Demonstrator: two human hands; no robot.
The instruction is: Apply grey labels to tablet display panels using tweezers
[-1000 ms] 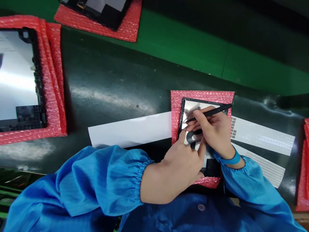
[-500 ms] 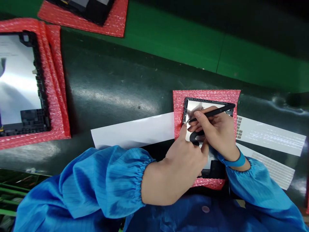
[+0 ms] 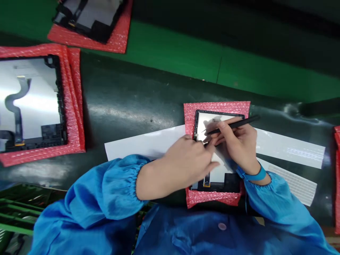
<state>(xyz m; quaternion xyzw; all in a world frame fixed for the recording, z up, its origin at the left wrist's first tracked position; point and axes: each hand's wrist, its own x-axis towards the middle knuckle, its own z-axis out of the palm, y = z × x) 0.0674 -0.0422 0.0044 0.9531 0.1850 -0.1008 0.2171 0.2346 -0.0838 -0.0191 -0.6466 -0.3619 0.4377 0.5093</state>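
My right hand grips black tweezers like a pen, their tips over the upper left part of a panel. The panel is a tablet-like display part with a silvery back and black frame. Across its left side reaches my left hand, back up and somewhat blurred, thumb apart from the fingers, with nothing visible in it. A ribbon cable shows at the panel's lower edge, its upper part hidden under my left hand. Under the panel lies a pink bubble-wrap sheet.
A larger panel with a curved ribbon cable lies on red bubble wrap at left. Another panel rests at the top left. White strips flank the work: one left, one right, and a lined sheet.
My left index finger has come away from the panel's left edge, and that hand has shifted and turned over the panel. The tweezers stay in my right hand. The camera view has moved.
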